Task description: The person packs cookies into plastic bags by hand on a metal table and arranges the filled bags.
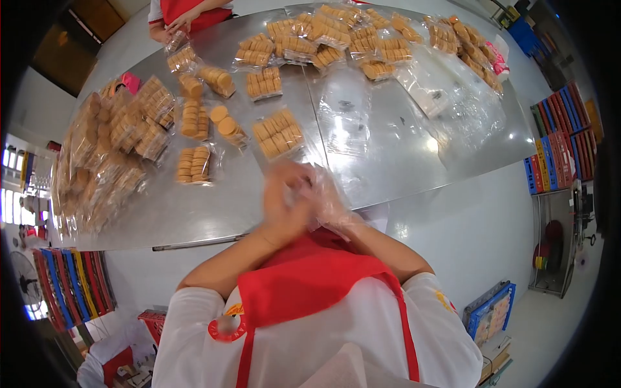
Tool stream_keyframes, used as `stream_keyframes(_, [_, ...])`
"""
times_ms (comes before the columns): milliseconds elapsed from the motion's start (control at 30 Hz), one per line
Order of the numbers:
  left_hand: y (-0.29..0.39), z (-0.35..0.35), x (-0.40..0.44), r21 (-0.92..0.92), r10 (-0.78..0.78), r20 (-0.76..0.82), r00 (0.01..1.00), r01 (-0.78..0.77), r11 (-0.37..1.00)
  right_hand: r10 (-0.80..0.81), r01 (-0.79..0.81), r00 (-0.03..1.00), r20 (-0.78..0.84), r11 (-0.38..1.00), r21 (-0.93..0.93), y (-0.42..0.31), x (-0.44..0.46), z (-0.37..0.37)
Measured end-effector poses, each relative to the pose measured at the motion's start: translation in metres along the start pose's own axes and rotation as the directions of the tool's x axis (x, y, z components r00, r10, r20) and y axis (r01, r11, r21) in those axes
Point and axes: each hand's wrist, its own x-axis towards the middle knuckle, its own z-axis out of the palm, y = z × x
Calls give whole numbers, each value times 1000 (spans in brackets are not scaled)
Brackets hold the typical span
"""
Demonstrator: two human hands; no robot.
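Observation:
My left hand (284,200) is smeared by motion close to my right hand, above the table's front edge, and its finger posture is unclear. My right hand (333,205) is bent inward with a clear plastic bag (323,184) in and over its fingers; the fingertips are partly hidden. Just beyond the hands lies a clear pack of round biscuits (278,134) in two rows. Flat clear plastic bags (346,107) lie farther forward. Left of the hands are another biscuit pack (193,164) and an opened-looking pack (228,126) with biscuits at its mouth.
Bagged biscuits are heaped at the left (103,155) and along the far side (330,32) of the metal table (213,216). More clear plastic sheets (453,103) lie at the right. Across the table stands a person in a red apron (184,13). Stacked coloured crates (559,136) stand rightward.

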Motion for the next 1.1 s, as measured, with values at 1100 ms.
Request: stream_keyframes(1100, [-111, 29, -7, -626, -493, -205, 846, 274, 730, -212, -102, 805, -553, 870, -483, -23, 82, -261])
